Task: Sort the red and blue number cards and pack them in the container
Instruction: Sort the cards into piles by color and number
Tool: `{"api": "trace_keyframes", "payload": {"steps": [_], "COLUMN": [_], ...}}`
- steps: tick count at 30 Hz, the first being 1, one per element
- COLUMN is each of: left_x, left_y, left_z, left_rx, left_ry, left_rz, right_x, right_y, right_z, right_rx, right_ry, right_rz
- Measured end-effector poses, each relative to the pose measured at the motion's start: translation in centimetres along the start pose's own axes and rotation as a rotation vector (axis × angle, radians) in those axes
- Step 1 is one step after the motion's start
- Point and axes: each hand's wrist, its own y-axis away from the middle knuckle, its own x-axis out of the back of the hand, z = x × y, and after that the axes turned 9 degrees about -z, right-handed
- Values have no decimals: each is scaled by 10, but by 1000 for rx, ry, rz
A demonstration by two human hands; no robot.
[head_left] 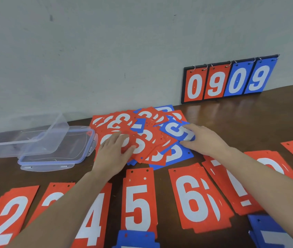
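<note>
Item, nine o'clock: the container (24, 138), clear plastic, tilted, resting partly on its clip lid (56, 154); no label I can read.

Item, seven to five o'clock, nearest me: sorted red cards (138, 203) laid in a row, showing 2, 4, 5, 6 and 7; blue cards (136, 238) start a lower row.

Item, centre: the unsorted pile (142, 136), red and blue overlapping, a 3 legible. My left hand (113, 153) lies flat on a red card with fingers spread. My right hand (204, 138) pinches the edge of a blue card (178, 131).

I judge the cards thin, light, stiff enough to lift by one edge, and apt to slide on each other; I take hold at a free long edge.

Item, two o'clock: a scoreboard (229, 79) against the wall, reading 0 9 0 9.
</note>
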Motion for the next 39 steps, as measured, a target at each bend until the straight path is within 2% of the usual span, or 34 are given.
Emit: {"api": "trace_keyframes", "payload": {"steps": [3,5,9,12,15,19,26,30,32,36,39], "left_x": [4,5,5,7,7,11,20,28,31,39,45], "left_y": [-3,-5,-10,-15,-19,-25,-23,-15,-11,-1,7], "left_z": [-9,-13,-18,-15,-17,-20,-6,2,8,20,25], "left_rx": [27,71,97,106,115,95,79,61,62,107,109], "left_ry": [18,-2,-143,-191,-224,-184,-210,-211,-121,180,347], "left_rz": [29,-24,-103,-144,-149,-157,-147,-12,44,101,92], "right_x": [1,-2,-6,-3,4,7,0,5,8,12,13], "right_y": [3,4,1,0,3,12,24,28,30,39,48], "right_z": [8,12,25,34,38,42,29,21,17,7,0], "right_rx": [20,58,170,89,-4,90,199,211,205,148,86], "right_ry": [-1,34,81,88,-33,-255,-388,-468,-553,-877,-1041], "right_rz": [-26,-15,102,166,206,228,220,163,143,170,211]}}
